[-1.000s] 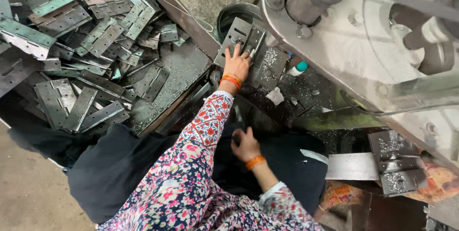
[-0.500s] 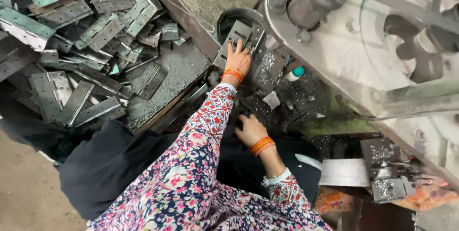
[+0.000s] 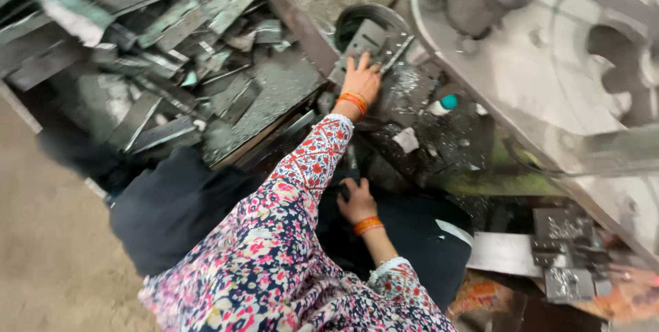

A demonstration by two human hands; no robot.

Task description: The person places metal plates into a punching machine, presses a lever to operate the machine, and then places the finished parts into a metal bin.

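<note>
head view, left hand [image 3: 360, 79] flat on metal plate [image 3: 374, 45] (grey), right hand [image 3: 356, 201] lower down

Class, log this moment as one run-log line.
left hand: flat on metal plate | right hand: low, on dark cloth | scrap pile: left

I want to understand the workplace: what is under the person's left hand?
The left hand lies flat on a grey metal plate with slots. Behind the plate a dark round container shows its rim. The part of the plate beneath the palm is covered.
</note>
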